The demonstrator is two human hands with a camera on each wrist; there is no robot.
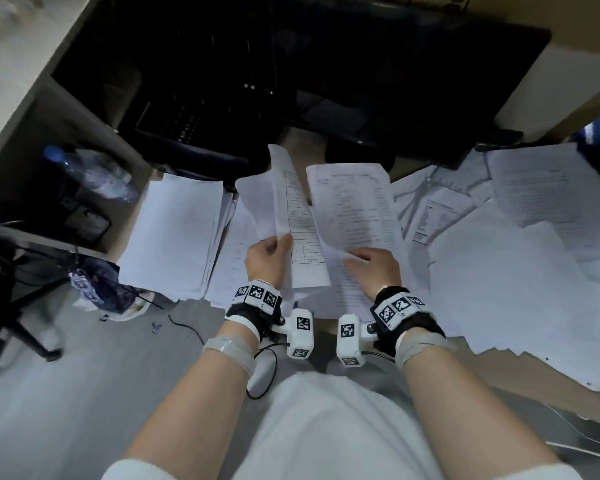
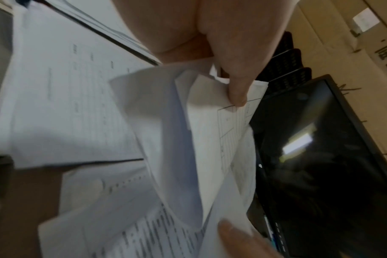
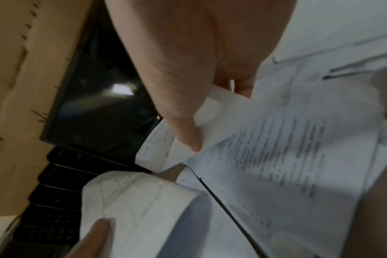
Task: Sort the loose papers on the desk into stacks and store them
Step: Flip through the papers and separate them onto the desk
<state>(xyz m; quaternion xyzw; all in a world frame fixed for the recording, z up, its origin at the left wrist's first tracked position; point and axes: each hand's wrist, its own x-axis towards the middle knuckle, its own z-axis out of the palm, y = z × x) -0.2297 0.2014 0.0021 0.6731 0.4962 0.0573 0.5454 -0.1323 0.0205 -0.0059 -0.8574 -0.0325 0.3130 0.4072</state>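
the left hand [image 1: 266,257] pinches a curling table-printed sheet [image 1: 300,220]; the right hand [image 1: 378,268] pinches a text sheet [image 1: 355,209], both above the table [image 1: 506,382]. light, floppy paper: best gripped at its 6 o'clock edge.

2 hands [image 1: 267,258], 1 bottle [image 1: 90,171], 1 monitor [image 1: 395,81], 1 keyboard [image 1: 194,123].

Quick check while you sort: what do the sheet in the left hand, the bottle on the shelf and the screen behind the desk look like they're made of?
Sheet pinched by the left hand: thin matte office paper; it curls and carries a printed table. Bottle: probably clear plastic with a blue cap, see-through and crinkly. Screen: glossy dark panel, likely glass or plastic, since it mirrors a ceiling light.
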